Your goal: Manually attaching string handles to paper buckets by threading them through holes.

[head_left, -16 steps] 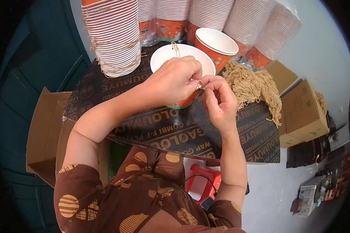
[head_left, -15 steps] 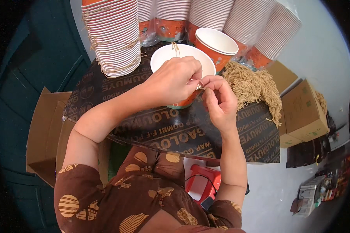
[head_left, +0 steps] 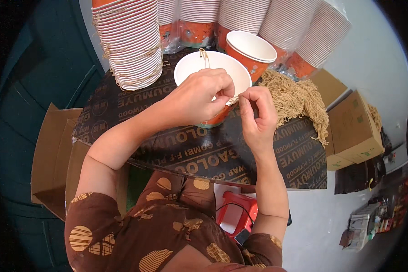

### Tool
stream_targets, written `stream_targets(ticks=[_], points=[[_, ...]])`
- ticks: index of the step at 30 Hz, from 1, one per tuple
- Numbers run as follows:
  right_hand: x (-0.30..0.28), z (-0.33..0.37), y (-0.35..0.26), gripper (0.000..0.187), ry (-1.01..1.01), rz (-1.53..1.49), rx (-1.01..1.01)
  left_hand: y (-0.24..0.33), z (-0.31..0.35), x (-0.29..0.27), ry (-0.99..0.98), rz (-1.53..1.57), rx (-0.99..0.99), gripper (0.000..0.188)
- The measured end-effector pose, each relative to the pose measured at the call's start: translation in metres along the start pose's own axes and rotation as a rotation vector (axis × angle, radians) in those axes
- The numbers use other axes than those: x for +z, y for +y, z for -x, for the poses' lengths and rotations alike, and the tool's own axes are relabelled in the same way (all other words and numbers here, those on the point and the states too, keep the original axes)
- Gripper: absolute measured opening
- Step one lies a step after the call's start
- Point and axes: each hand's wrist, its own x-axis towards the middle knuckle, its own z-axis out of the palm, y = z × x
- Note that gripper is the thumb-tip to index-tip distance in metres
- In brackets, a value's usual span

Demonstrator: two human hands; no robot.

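Note:
A white-lined orange paper bucket (head_left: 192,67) stands on the dark board before me. A tan cord (head_left: 205,56) is knotted at its far rim and hangs inside. My left hand (head_left: 208,93) reaches over the bucket, thumb and fingers pinched on cord at the near right rim. Just right of it, my right hand (head_left: 259,109) pinches a short end of the same cord, which spans the small gap between the hands. My left hand hides part of the bucket's near side.
A pile of tan cords (head_left: 299,97) lies at the board's right. Two nested buckets (head_left: 249,59) stand behind it. At the far left rises a tall bucket stack (head_left: 133,54) with cords; several wrapped stacks (head_left: 245,16) line the back. Cardboard boxes (head_left: 356,129) flank the printed board (head_left: 204,152).
My right hand's fingertips have drawn slightly away from my left hand, so the cord shows between them. The bucket stays in about the same place.

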Motion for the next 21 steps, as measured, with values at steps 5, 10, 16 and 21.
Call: stream_targets(ticks=[5,10,16,21], points=[[0.0025,-0.0024,0.0005,0.012,0.045,0.118,-0.091,-0.0005,-0.0007,0.0011,0.034,0.033,0.083,0.011],[0.0052,-0.0025,0.0041,0.012,0.049,0.168,-0.143,-0.0006,-0.0011,0.002,0.042,0.026,0.081,0.012],[0.0049,-0.0025,0.0018,0.012,0.047,0.153,-0.128,-0.0026,-0.0021,0.0044,0.062,0.029,0.077,0.012],[0.0047,-0.0022,0.0028,0.012,0.043,0.148,-0.134,-0.0024,-0.0024,0.0059,0.079,0.087,-0.003,0.013]])
